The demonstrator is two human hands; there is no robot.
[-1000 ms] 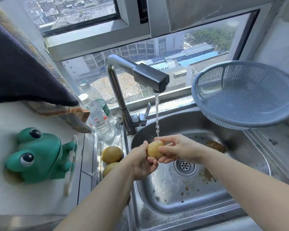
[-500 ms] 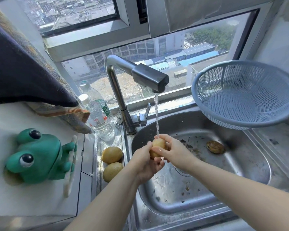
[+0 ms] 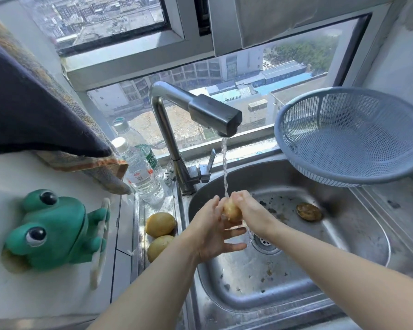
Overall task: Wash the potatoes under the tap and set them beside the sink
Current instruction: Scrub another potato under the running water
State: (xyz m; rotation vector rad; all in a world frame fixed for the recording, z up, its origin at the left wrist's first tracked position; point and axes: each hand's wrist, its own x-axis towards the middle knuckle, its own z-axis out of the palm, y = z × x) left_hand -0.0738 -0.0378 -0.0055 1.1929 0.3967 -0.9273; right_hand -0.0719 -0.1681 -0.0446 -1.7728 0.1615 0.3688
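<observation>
Potato (image 3: 231, 211) mid-frame under tap (image 3: 214, 115) stream, we grip it between left hand (image 3: 212, 234) and right hand (image 3: 250, 210); two potatoes (image 3: 160, 224) sit washed at sink's (image 3: 343, 277) left; one dirty potato (image 3: 309, 211) left in basin, right of centre.

Bare forearms, no sleeves; hands (image 3: 227, 225) ungloved.

A wide window (image 3: 224, 75) with grey metal frames fills the back wall, looking far down on city buildings and blue roofs in bright daylight. Pale walls (image 3: 405, 60) flank it. A white tabletop (image 3: 45, 294) runs along the left.
</observation>
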